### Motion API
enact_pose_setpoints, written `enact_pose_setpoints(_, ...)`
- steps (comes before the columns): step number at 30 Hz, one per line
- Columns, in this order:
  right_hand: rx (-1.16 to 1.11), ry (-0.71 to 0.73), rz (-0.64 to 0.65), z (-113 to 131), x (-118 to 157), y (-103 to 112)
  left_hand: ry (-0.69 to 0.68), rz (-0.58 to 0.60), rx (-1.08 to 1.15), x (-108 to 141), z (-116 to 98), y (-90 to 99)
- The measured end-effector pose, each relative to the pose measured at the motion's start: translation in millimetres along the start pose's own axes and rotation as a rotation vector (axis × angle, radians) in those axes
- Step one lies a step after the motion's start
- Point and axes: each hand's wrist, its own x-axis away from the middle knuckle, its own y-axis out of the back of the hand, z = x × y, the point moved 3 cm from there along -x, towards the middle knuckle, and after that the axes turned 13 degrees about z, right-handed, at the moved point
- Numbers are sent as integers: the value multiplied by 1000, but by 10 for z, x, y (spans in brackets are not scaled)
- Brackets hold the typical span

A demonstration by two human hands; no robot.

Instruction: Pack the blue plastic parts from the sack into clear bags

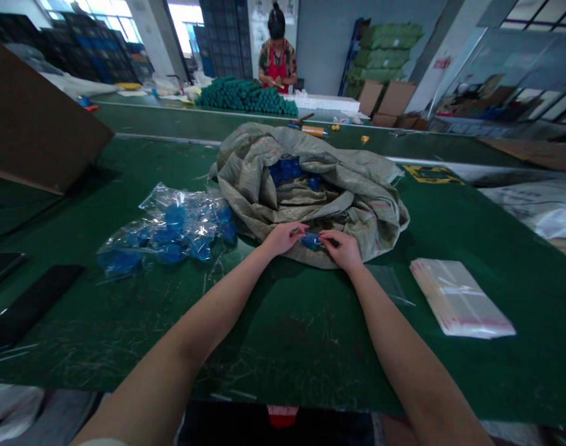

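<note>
Between my two hands, at the near rim of a grey-green woven sack (380, 204), is a small blue item in clear plastic (311, 241). My left hand (286, 238) pinches its left end. Fingers of my right hand (343, 248) close on its right end. The item's exact kind is too small to make out. Inside the sack's rolled-open mouth lie more blue pieces (286, 170). Left of the sack, a heap of clear bags with blue pieces inside (173, 226) rests on the green table (273, 328).
A stack of flat clear plastic bags (459, 297) lies at right, and a loose clear bag (389, 282) beside my right forearm. A black phone-like slab (31, 303) and a cardboard box (36, 124) are at left. Across the tables, a person (277, 59) stands behind green rolls (245, 96).
</note>
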Motion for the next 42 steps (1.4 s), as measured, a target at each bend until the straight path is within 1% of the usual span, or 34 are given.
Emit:
enact_pose_setpoints(5, 43, 2, 0, -42, 22, 6, -53, 28, -209, 29, -31, 46)
enact_pose_setpoints(9, 75, 36, 26, -70, 37, 11, -82, 48, -359, 53, -37, 63)
enact_pose_setpoints(12, 117, 72, 55, -56, 42, 25, -138, 83, -411, 60, -21, 55)
enact_pose_setpoints(15, 166, 95, 95, -31, 43, 39, -150, 92, -397, 62, 7, 63)
enact_pose_setpoints(17, 191, 96, 128, -28, 45, 43, -140, 103, -379, 63, 16, 71)
enact_pose_setpoints(20, 236, 88, 169, -54, 51, 41, -107, 150, -389, 60, 2, 79)
enact_pose_setpoints(26, 348, 63, 257, -114, 57, 5, 39, 253, -528, 36, -39, 79)
enact_pose_setpoints(30, 365, 31, 256, -75, 49, -18, 95, 278, -546, 36, -64, 93)
enact_pose_setpoints(33, 343, 17, 210, -23, 32, -19, 142, 262, -448, 31, -111, 118)
enact_pose_setpoints(35, 329, 3, 183, 1, 12, -22, 184, 225, -355, 9, -146, 118)
enact_pose_setpoints(39, 311, -39, 116, 17, -41, -37, 289, 86, -274, -75, -148, 51)
enact_pose_setpoints(42, 276, -74, 34, -2, -72, -45, 296, 12, -260, -136, -101, -8)
